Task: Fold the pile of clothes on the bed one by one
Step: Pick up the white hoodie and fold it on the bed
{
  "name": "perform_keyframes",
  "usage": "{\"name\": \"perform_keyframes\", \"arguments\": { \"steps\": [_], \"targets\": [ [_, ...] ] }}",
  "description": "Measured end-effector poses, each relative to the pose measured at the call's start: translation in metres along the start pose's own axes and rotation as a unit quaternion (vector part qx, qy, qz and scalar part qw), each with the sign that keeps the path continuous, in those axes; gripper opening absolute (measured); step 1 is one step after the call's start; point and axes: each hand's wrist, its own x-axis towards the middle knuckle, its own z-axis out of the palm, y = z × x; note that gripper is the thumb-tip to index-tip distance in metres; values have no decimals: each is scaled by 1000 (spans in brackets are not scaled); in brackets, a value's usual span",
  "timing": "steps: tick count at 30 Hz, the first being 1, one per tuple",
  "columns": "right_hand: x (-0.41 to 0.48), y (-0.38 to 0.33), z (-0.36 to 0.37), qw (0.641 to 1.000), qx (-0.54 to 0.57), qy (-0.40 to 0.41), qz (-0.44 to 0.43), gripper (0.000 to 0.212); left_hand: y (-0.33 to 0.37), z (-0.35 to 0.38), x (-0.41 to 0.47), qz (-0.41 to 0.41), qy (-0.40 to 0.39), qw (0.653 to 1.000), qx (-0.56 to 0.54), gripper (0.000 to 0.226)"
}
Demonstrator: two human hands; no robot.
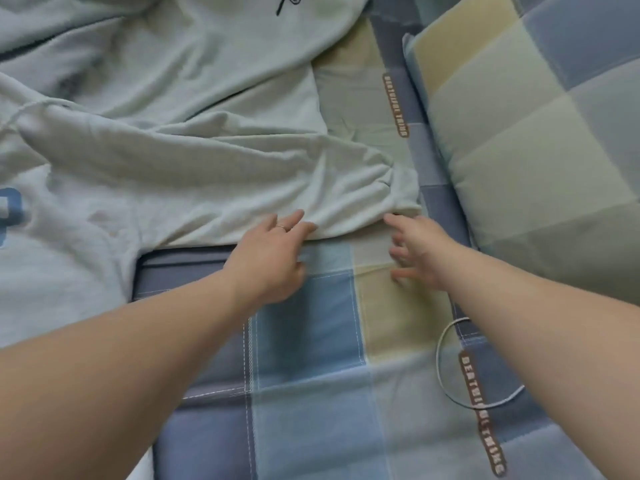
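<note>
Sweatshirt (pixel 242 98), pale green, lies crumpled on the bed (pixel 311 393) just beyond both my hands. Step in hand, I'd say: spreading the first garment, no fold made yet. Left hand (pixel 273 258) is nearly flat, fingertips touching the sleeve (pixel 225 168) edge and gripping nothing. Right hand (pixel 419 251) is spread wide and empty, top fingertip at the cuff (pixel 403 192). Sleeve's long axis runs left hand to right hand, cuff pointing past the right hand toward the pillow (pixel 536 133). Next probably: pinch cuff, swing sleeve over body.

garment (pixel 194 161) on bed (pixel 311 393), pillow (pixel 540 133) right
</note>
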Motion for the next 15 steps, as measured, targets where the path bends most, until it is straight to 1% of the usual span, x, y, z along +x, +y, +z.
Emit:
{"name": "perform_keyframes", "arguments": {
  "steps": [1,3,5,7,8,11,13,15],
  "targets": [
    [10,0,1,998,56,-18,16,74,4,6,8,-3,-10,1000,-1,71],
    [29,-6,5,984,175,-28,11,69,11,16,20,-20,-28,999,1,73],
    [43,-13,8,961,273,-40,-10,52,16,25,26,-32,-29,999,21,69],
    [54,-20,8,942,332,-51,-9,31,19,30,28,-31,-32,999,25,64],
    [58,-23,6,935,353,-48,-1,26,18,30,28,-29,-36,999,20,63],
    [64,-33,2,925,380,-16,27,27,17,24,29,-35,-60,997,-20,63],
    [59,-41,6,933,358,-19,20,29,14,14,34,-52,-78,992,-87,58],
    [43,-52,13,948,313,-43,-21,33,12,-3,35,-76,-48,974,-206,50]
  ]
}}
